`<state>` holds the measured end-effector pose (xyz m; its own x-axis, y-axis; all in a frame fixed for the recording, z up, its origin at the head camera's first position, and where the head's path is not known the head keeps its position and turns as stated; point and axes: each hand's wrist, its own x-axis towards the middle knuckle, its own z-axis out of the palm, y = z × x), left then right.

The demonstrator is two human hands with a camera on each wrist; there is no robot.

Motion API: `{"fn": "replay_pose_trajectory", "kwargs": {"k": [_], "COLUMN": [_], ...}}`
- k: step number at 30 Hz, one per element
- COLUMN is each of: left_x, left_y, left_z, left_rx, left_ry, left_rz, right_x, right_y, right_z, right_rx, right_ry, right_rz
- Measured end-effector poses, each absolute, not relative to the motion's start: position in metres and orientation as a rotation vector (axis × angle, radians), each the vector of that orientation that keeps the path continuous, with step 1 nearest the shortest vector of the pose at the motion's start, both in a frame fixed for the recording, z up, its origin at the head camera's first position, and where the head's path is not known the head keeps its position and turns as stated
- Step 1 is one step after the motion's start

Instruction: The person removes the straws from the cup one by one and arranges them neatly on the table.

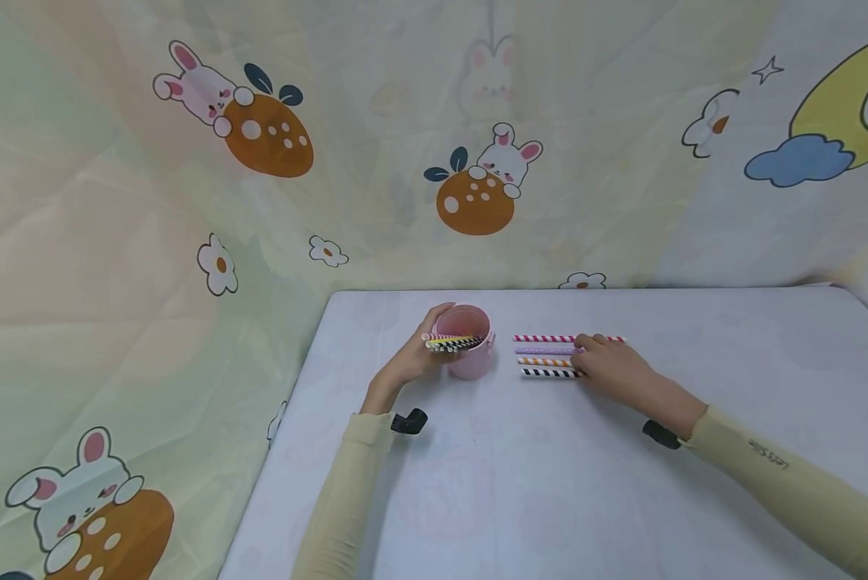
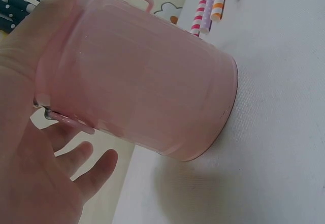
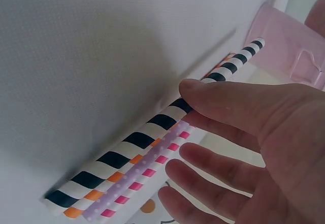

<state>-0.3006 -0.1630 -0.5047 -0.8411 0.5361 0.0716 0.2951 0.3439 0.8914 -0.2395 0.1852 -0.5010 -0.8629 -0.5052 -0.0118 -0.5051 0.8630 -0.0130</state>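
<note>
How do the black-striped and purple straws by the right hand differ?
The black-striped straw has slanted stripes; the purple straw, pale dots. The right hand has its thumb on the black-striped straw, not the purple straw. The black-striped straw ends the row; the purple straw lies between the orange straw and pink straw. Both are slim and straight.

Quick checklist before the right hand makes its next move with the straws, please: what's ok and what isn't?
1. Left hand holding the pink bucket: ok.
2. Right hand pinching the black-and-white straw: ok, thumb and index finger.
3. Pink-striped straw, purple straw and orange-striped straw side by side: ok.
4. Straws at the bucket's rim standing upright: not ok, they slant out over it.
5. Bucket's base flat on the table: cannot tell.
</note>
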Motion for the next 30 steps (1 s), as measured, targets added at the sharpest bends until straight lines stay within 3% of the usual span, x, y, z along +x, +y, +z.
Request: {"fn": "replay_pose_trajectory", "kwargs": {"k": [23, 30], "left_x": [-0.302, -0.292], "left_y": [-0.163, -0.161], "left_z": [-0.508, -0.488], "left_rx": [0.75, 0.766], "left_ry": [2.387, 2.367], "left_rz": [1.51, 1.488], "right_x": [-0.242, -0.242], "right_y": [0.187, 0.186], "right_z": [-0.512, -0.511], "right_rx": [-0.816, -0.809], "right_ry": [3.052, 3.041], "right_rz": [-0.075, -0.079]}}
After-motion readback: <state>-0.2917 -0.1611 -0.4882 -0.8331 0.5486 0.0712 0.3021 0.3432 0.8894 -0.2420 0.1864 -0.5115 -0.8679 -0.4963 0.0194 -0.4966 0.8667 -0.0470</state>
